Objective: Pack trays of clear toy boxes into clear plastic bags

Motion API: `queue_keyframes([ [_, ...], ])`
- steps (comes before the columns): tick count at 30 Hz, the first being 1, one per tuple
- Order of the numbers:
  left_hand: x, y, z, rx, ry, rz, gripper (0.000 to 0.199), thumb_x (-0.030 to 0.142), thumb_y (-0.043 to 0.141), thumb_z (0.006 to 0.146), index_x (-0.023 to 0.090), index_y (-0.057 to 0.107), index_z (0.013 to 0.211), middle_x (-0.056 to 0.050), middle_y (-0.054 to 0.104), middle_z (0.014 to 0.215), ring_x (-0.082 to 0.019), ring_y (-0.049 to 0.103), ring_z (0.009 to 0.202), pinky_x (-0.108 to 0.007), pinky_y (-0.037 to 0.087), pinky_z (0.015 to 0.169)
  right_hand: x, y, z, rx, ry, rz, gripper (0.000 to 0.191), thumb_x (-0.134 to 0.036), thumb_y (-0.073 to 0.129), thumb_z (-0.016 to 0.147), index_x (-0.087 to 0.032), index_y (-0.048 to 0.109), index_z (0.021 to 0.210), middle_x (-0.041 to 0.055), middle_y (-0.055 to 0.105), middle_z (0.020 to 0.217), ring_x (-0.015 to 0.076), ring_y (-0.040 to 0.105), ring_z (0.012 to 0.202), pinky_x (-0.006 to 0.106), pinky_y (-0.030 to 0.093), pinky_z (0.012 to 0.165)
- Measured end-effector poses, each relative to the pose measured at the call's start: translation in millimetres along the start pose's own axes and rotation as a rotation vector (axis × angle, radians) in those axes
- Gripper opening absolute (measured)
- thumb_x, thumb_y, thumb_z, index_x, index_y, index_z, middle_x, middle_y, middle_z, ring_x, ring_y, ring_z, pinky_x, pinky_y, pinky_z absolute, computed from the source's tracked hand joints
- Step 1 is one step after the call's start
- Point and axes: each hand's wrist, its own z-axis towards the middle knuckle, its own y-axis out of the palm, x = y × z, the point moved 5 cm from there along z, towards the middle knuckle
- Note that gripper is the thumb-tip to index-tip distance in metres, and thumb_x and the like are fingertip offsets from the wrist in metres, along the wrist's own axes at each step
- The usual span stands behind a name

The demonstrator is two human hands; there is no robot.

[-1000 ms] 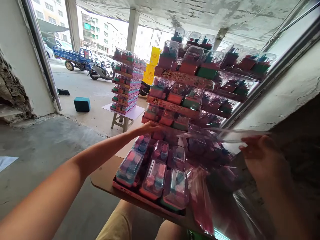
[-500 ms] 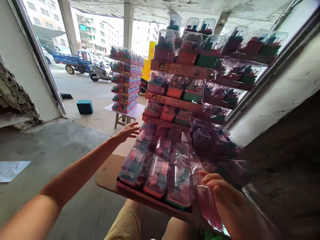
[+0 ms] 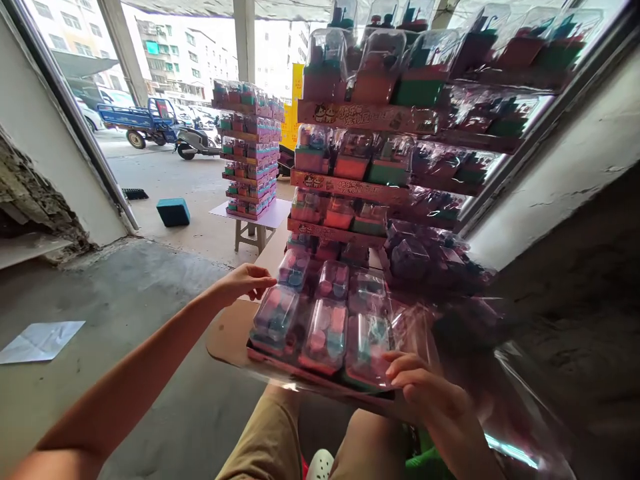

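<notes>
On a brown board (image 3: 225, 333) lies a tray of clear-lidded boxes (image 3: 324, 337) with pink and green bases, with clear plastic film about it. My left hand (image 3: 253, 280) is at the tray's back left corner, its fingers bent and pressed together beside a box; whatever they pinch is too small to make out. At the tray's right edge, my right hand (image 3: 415, 377) has its fingers curled at the film, close to the front right box. The film between those fingers is thin and hard to see.
Behind the tray rises a tall stack of filled trays (image 3: 350, 180), with wrapped boxes at its right. A second stack (image 3: 250, 147) stands on a stool (image 3: 247, 233). A teal block (image 3: 173, 212) and a white sheet (image 3: 43, 340) lie on the floor.
My left hand has gone from spread to closed at the tray's back left. My right hand has moved slightly left with the film. Film now hangs along the tray's front; the view has shifted.
</notes>
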Motion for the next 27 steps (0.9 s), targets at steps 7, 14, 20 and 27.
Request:
queue_keyframes([
  [7, 0.3, 8.5, -10.0, 0.082, 0.044, -0.083, 0.043, 0.052, 0.071, 0.054, 0.015, 0.048, 0.053, 0.004, 0.046, 0.046, -0.006, 0.042, 0.042, -0.018, 0.03, 0.041, -10.8, -1.0, -10.1, -0.162, -0.1, -0.165, 0.015, -0.03, 0.056, 0.082, -0.029, 0.07, 0.082, 0.0047, 0.067, 0.089, 0.0244, 0.06, 0.102, 0.031, 0.051, 0.083],
  [14, -2.0, 11.6, -20.3, 0.119, 0.095, -0.107, 0.044, 0.054, 0.07, 0.055, 0.014, 0.053, 0.059, 0.005, 0.047, 0.046, -0.006, 0.042, 0.043, -0.018, 0.031, 0.041, -4.7, -12.2, -22.2, 0.01, 0.075, 0.018, 0.031, -0.046, 0.049, 0.084, -0.025, 0.072, 0.081, 0.0081, 0.066, 0.093, 0.0264, 0.062, 0.097, 0.035, 0.053, 0.081],
  [20, -6.1, 11.7, -23.2, 0.128, 0.089, -0.133, 0.044, 0.054, 0.07, 0.054, 0.014, 0.053, 0.057, 0.005, 0.046, 0.044, -0.005, 0.041, 0.042, -0.017, 0.031, 0.041, 41.2, -8.9, -46.0, 0.468, 0.46, 0.238, 0.026, -0.038, 0.077, 0.061, -0.024, 0.068, 0.081, 0.0013, 0.067, 0.082, 0.0149, 0.063, 0.077, 0.02, 0.054, 0.07],
  [27, -10.0, 11.9, -19.7, 0.05, 0.072, -0.122, 0.043, 0.053, 0.07, 0.056, 0.015, 0.051, 0.059, 0.005, 0.047, 0.045, -0.006, 0.042, 0.042, -0.018, 0.032, 0.042, 32.3, -4.5, -41.4, 0.594, 0.629, 0.282, 0.041, -0.041, 0.081, 0.047, -0.021, 0.064, 0.079, -0.0011, 0.065, 0.076, 0.0129, 0.061, 0.072, 0.015, 0.053, 0.063],
])
